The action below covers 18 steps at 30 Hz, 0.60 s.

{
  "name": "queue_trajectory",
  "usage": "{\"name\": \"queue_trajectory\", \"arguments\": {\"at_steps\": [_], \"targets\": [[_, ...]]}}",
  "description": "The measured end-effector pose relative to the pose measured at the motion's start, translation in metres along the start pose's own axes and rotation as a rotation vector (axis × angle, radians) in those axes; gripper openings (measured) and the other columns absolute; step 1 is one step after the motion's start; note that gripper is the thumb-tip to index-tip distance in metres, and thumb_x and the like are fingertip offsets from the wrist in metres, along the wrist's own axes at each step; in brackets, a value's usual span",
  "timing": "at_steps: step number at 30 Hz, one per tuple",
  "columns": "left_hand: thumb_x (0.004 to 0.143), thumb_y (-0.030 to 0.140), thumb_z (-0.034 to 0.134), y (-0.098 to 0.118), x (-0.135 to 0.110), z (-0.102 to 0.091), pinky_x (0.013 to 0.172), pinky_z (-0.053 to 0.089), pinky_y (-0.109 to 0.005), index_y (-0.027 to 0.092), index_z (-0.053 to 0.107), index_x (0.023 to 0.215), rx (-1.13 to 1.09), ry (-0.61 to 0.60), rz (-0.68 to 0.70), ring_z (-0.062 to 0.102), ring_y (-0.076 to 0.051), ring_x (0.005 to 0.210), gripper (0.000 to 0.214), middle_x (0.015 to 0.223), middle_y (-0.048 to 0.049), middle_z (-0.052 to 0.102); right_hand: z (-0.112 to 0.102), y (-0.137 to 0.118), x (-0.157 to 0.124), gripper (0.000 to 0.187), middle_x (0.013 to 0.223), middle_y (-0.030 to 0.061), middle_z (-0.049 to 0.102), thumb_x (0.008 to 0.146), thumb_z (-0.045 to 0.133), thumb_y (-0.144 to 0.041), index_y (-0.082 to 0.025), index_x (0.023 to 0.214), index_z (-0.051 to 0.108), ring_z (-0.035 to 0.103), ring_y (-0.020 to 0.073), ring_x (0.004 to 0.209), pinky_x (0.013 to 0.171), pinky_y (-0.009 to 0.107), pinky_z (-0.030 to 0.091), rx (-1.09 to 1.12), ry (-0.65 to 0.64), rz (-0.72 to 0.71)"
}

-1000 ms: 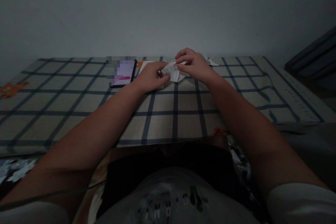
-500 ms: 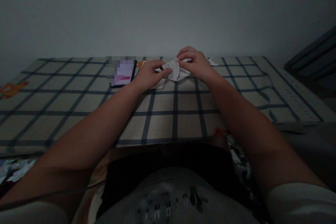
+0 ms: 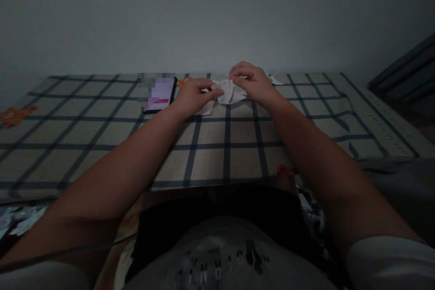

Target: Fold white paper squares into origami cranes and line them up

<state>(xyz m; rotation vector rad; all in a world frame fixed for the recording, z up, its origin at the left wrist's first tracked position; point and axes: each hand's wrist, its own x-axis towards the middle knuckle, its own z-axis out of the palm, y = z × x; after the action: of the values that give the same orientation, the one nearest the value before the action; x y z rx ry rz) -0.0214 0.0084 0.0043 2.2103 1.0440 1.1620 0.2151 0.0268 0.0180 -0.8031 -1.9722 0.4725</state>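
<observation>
Both your hands are closed on the folded white paper (image 3: 231,92): your left hand (image 3: 192,97) pinches its left edge, and your right hand (image 3: 253,82) grips its right side from above. The paper is near the far edge of the checked bench (image 3: 102,131), with a lit phone (image 3: 159,95) to its left.

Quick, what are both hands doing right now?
Left hand: closed on the folded paper.
Right hand: closed on the same paper.

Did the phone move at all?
No. The phone lies on the same squares of the checked cloth, left of the left hand.
</observation>
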Motion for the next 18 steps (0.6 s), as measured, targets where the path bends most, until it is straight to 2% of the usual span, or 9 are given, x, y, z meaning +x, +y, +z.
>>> {"name": "queue_trajectory", "arguments": {"at_steps": [5, 11, 18], "targets": [[0.086, 0.051, 0.077, -0.0020, 0.0003, 0.0000, 0.067, 0.050, -0.028, 0.017, 0.083, 0.085, -0.007, 0.000, 0.008, 0.067, -0.017, 0.076, 0.035, 0.084, -0.0061, 0.080, -0.0030, 0.0055, -0.0007, 0.035, 0.104, 0.0078, 0.073, 0.095, 0.074, -0.058, -0.023, 0.088, 0.076, 0.067, 0.0245, 0.105, 0.103, 0.044, 0.053, 0.001, -0.036, -0.038], [0.084, 0.049, 0.078, -0.0021, 0.0001, 0.0014, 0.070, 0.051, -0.027, 0.017, 0.085, 0.087, -0.006, -0.017, 0.026, 0.068, -0.017, 0.076, 0.033, 0.088, -0.0067, 0.082, -0.0034, 0.0083, -0.0029, 0.022, 0.110, 0.0067, 0.074, 0.085, 0.085, -0.043, -0.023, 0.088, 0.077, 0.067, 0.0234, 0.106, 0.103, 0.043, 0.055, 0.000, -0.082, 0.016], [0.081, 0.051, 0.083, -0.0017, -0.0013, 0.0020, 0.071, 0.055, -0.028, 0.017, 0.087, 0.097, -0.058, 0.022, -0.039, 0.070, -0.017, 0.076, 0.038, 0.093, -0.0084, 0.085, -0.0032, 0.0037, -0.0017, 0.016, 0.110, 0.0073, 0.074, 0.086, 0.084, -0.036, -0.024, 0.082, 0.075, 0.067, 0.0245, 0.104, 0.097, 0.045, 0.057, -0.051, -0.036, 0.023]]}}
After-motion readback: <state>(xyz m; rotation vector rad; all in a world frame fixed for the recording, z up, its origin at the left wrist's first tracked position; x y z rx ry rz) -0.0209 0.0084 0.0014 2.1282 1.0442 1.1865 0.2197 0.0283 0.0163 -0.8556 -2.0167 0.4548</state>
